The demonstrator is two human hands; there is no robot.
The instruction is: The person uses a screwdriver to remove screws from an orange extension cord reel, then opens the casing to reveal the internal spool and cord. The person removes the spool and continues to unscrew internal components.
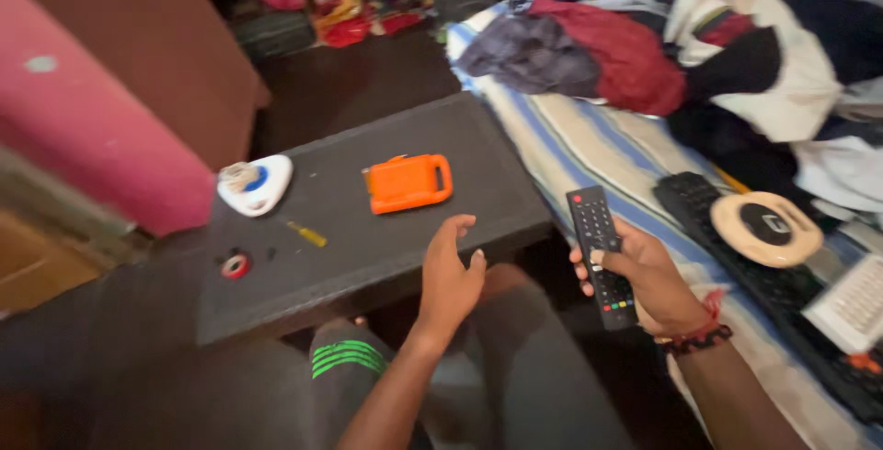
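A dark board (368,229) lies under the left hand (451,280), whose loosely spread fingers hold nothing. Beyond those fingertips sits an orange case (409,182). The right hand (648,280) wraps a black remote (599,252), long axis pointing away, thumb pressing its buttons.

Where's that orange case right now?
In the head view the orange case lies flat on the dark board, up and left of the open left hand, with a white and blue gadget further to its left.
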